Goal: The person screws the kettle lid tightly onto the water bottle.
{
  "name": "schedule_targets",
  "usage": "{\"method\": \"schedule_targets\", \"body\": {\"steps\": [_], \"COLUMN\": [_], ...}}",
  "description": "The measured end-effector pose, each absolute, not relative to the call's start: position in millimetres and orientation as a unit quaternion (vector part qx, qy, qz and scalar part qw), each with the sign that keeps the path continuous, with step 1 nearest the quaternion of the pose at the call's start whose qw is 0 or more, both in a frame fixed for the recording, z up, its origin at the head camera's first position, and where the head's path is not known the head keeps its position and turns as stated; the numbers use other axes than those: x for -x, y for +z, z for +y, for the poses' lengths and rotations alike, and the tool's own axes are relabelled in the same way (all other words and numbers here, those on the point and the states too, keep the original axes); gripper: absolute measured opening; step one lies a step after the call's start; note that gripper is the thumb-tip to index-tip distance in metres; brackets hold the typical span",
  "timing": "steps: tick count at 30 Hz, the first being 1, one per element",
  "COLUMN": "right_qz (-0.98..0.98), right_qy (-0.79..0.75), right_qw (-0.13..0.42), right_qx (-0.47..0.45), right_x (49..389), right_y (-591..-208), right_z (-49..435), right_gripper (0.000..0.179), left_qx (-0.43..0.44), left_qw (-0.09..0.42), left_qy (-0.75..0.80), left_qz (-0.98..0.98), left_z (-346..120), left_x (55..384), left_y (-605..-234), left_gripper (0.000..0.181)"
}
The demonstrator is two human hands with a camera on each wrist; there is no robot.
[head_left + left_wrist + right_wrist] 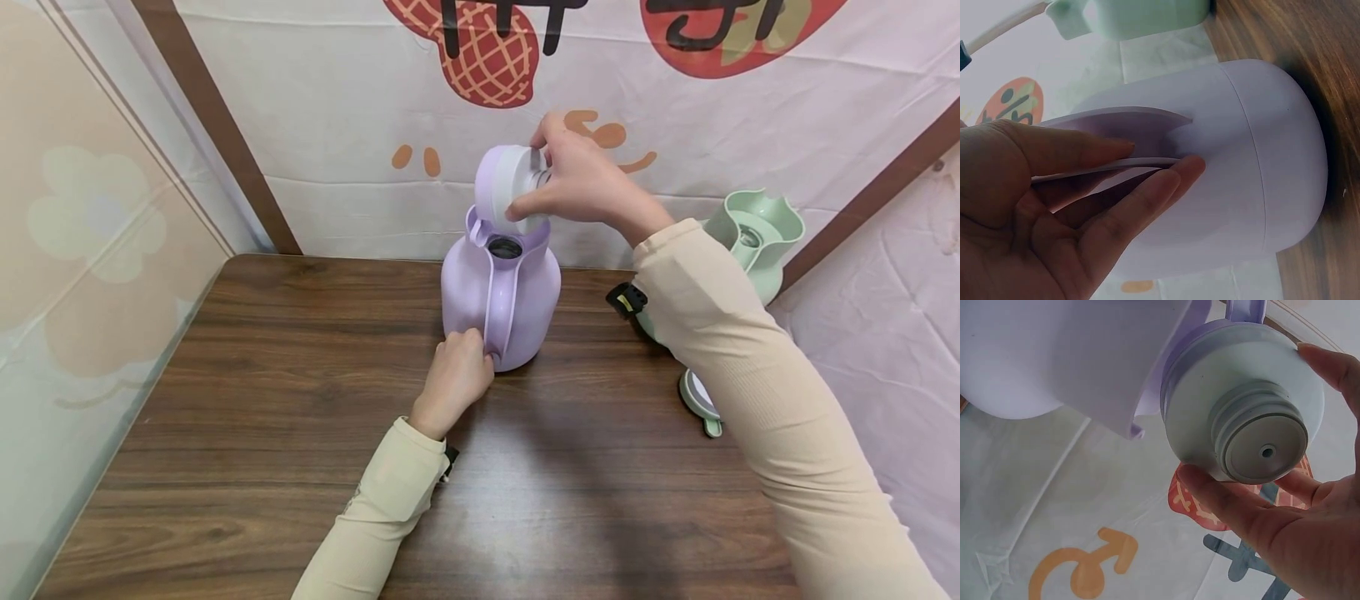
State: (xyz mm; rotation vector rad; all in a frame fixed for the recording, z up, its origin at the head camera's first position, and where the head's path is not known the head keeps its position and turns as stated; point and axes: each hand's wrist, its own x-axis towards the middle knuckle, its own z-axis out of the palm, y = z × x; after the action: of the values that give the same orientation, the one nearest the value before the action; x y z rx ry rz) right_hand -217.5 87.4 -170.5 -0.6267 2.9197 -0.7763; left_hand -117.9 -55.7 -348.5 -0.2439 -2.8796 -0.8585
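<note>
The lilac vacuum jug (534, 304) stands upright on the wood-grain table (300, 417), near its 12 o'clock edge. The left hand (459, 367) pinches the jug's handle (500, 308) low down, at the body's 6 o'clock. The right hand (576, 175) grips the stopper lid (504, 183) by its rim, on its side above the mouth (504, 247), threaded plug (1266, 450) facing 3 o'clock; contact with the collar cannot be confirmed. The lid should handle as light and stiff; hold the rim, clear of the thread. The jug is probably heavier, its smooth shell slippery; steady it by the handle. A green jug (763, 229) stands at its 3 o'clock.
</note>
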Motion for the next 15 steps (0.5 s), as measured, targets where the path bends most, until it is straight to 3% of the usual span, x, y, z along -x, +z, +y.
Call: {"method": "schedule_targets", "body": {"steps": [15], "right_qz": [0.945], "right_qy": [-0.251], "right_qw": [0.052], "right_qx": [0.202], "right_x": [218.2], "right_y": [-180.5], "right_z": [84.6], "right_gripper": [0.069], "left_qx": [0.071], "left_qw": [0.056], "left_qy": [-0.287], "left_qz": [-0.954], "left_z": [-55.3], "left_x": [117.9], "left_y": [-346.8], "left_gripper": [0.011]}}
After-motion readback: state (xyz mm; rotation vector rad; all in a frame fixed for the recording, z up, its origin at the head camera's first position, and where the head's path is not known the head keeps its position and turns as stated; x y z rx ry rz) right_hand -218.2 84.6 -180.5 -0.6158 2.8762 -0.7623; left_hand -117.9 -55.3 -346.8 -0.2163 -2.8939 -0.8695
